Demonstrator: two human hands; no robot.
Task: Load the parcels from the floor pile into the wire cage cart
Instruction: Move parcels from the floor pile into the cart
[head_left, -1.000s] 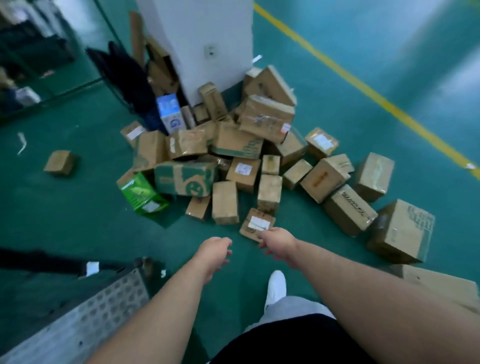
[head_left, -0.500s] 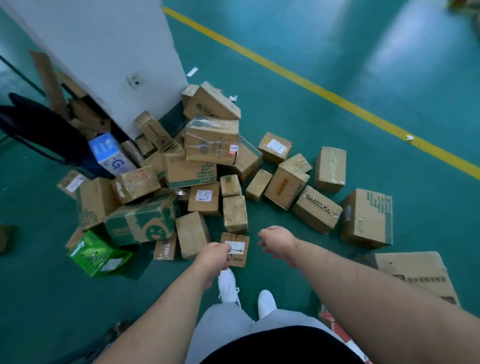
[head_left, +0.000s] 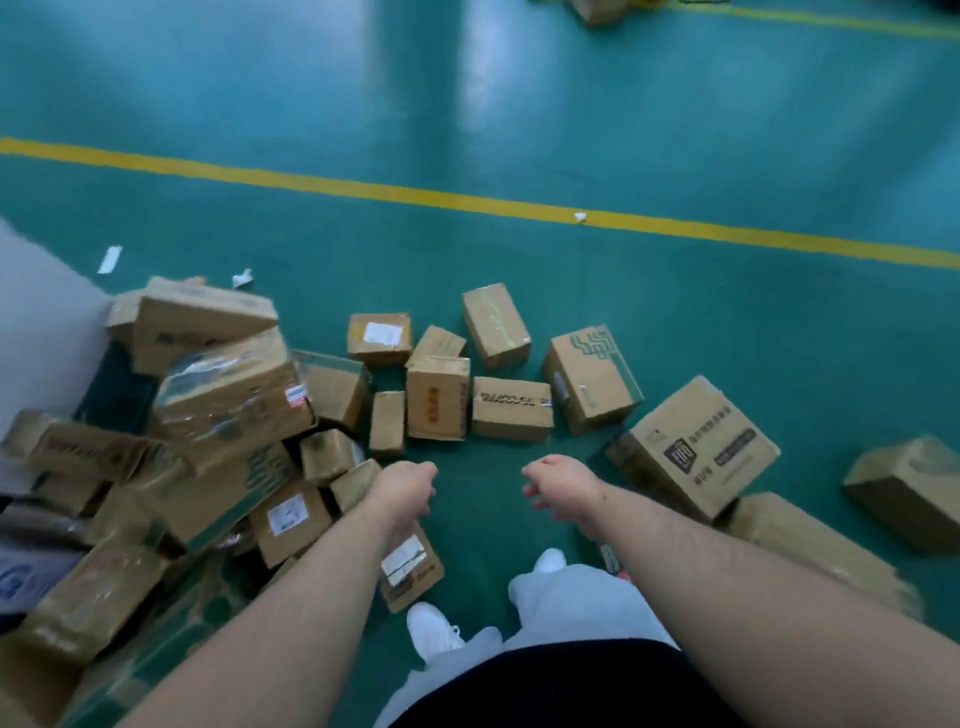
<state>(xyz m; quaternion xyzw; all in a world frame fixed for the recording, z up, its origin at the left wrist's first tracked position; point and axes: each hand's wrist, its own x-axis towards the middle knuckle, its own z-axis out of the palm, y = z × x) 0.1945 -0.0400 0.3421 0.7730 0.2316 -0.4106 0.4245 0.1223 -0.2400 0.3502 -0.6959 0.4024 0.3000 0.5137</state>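
Head view, parcels (head_left: 511, 410) just beyond left hand (head_left: 410, 483) and right hand (head_left: 558, 483), untouched

Glossy green floor (head_left: 727, 322), yellow line (head_left: 415, 196), white wall (head_left: 36, 312) at left

Motion blur smears the parcel pile (head_left: 156, 467) at nine o'clock, leaving its labels unreadable and its left side cropped by the frame. The left forearm (head_left: 311, 597) covers part of a flat parcel (head_left: 413, 569) at six o'clock. A carton (head_left: 597, 9) at twelve o'clock is cut off.
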